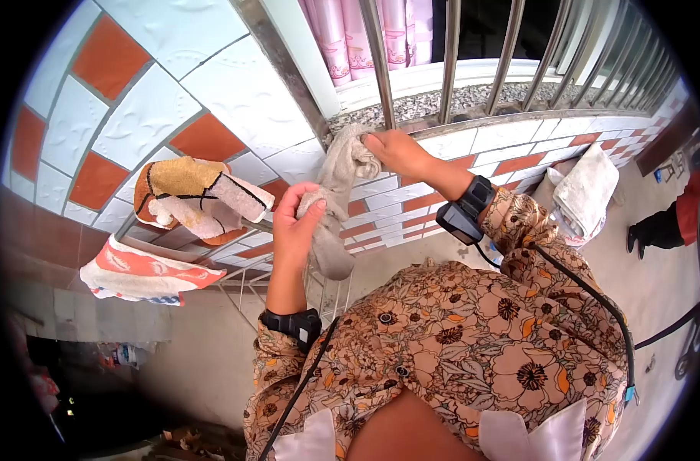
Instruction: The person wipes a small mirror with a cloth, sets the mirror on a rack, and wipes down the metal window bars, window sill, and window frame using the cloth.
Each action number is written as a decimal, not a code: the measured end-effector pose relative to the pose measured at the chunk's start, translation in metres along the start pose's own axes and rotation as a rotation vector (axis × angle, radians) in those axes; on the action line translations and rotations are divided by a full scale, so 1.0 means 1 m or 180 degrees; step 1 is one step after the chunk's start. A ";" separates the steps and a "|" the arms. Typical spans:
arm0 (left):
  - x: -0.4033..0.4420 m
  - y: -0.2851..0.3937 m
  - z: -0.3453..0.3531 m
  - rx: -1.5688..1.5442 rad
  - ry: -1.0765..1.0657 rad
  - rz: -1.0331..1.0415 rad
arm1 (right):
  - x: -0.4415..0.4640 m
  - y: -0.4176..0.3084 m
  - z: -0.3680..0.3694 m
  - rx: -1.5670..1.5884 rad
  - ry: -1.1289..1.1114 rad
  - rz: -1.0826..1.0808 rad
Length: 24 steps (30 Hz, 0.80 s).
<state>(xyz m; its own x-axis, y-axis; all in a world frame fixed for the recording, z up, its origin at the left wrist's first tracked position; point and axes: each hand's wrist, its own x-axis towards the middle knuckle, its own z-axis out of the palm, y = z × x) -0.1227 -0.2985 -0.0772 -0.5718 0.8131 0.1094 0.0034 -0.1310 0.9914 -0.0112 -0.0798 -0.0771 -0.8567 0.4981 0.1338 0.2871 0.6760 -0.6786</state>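
Note:
A limp, grey-beige cloth (335,165) hangs bunched between my two hands, in front of the tiled wall. My left hand (292,230) is closed on its middle, thumb on top, and a rounded lower end droops below the fingers. Higher up and to the right, my right hand (403,157) pinches the upper part of the cloth near the window ledge. The exact kind of cloth cannot be made out. Left of my hands, a brown and pale towel with black lines (192,188) is draped over a rail, with a red and white towel (142,273) lower down.
A white wire rack (246,296) stands below my left arm. Metal window bars (449,61) rise behind my right hand. Against the wall at right, a pale cloth (588,184) covers a bundle. A person's dark-clad leg (657,230) shows at far right.

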 end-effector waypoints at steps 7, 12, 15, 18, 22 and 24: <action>0.035 -0.012 0.066 0.1127 -0.0278 0.0265 | -0.055 -0.012 -0.027 0.1111 -0.0947 -0.1309; 0.055 0.001 0.119 0.1612 0.0061 0.0569 | -0.073 0.045 -0.071 0.0879 -0.0408 -0.1846; 0.085 0.008 0.141 0.1486 0.0747 0.1012 | -0.075 0.078 -0.113 0.0817 0.0040 -0.2099; 0.109 0.017 0.121 0.0336 0.1460 0.0589 | -0.080 0.125 -0.148 0.1322 -0.0353 -0.1103; 0.126 0.029 0.111 0.0282 0.2110 0.0691 | -0.077 0.151 -0.174 0.1215 -0.0163 -0.1160; 0.146 0.035 0.112 0.1372 0.1979 0.1439 | -0.076 0.154 -0.175 0.1309 -0.0221 -0.1056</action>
<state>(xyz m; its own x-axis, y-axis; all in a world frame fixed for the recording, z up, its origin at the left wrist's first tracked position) -0.1137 -0.1212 -0.0185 -0.7834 0.2628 0.5632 0.5749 -0.0380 0.8174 0.1725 0.0813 -0.0652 -0.9033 0.2472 0.3508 -0.1840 0.5155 -0.8369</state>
